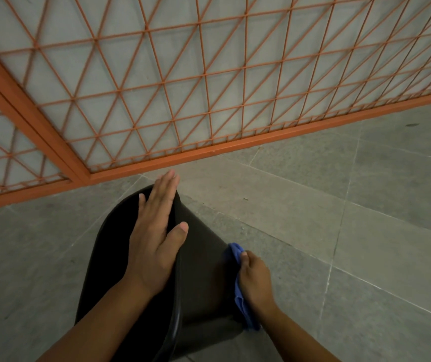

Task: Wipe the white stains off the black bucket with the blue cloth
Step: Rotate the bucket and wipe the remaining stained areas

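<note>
The black bucket (201, 278) lies tilted on the grey tiled floor, its mouth facing left and its outer wall turned up toward me. My left hand (157, 231) rests flat across the bucket's rim, fingers straight, thumb on the outer wall. My right hand (254, 278) grips the blue cloth (243, 307) and holds it against the right side of the bucket's wall. Part of the cloth hangs below the hand. I see no white stains on the visible wall from this angle.
An orange metal grille (209, 87) with a thick frame stands close behind the bucket, running across the upper view. Grey floor tiles (352, 218) stretch to the right and left of the bucket.
</note>
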